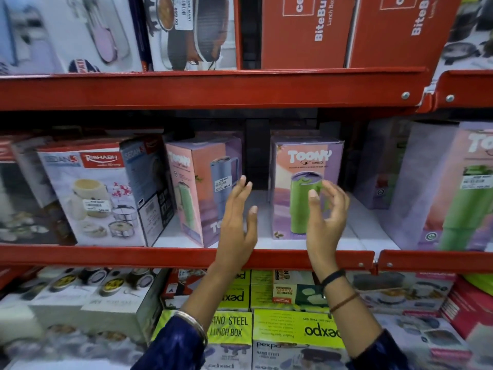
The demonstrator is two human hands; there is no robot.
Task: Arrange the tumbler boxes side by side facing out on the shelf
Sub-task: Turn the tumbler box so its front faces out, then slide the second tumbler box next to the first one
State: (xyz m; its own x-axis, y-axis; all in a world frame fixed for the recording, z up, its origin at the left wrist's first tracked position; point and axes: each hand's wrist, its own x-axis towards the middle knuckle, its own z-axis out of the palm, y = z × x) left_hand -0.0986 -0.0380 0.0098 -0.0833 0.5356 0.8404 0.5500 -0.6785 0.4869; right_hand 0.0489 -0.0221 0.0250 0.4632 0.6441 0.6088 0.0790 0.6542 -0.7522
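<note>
A lilac Toony tumbler box (304, 166) with a green tumbler printed on it stands upright on the middle shelf (186, 256), its front facing out. A second Toony box (202, 182) stands to its left, turned at an angle, with a gap between the two. A third, larger-looking Toony box (453, 198) is at the far right. My left hand (238, 222) hovers open in the gap, close to the angled box's right side. My right hand (326, 217) is open in front of the facing box, fingers curled, holding nothing.
A Rishabh casserole box (98, 193) stands left of the angled box. Red shelf rails run above (213, 89) and below. Orange lunch box cartons (306, 30) fill the upper shelf; green pexpo lunch boxes (296, 329) lie on the lower one.
</note>
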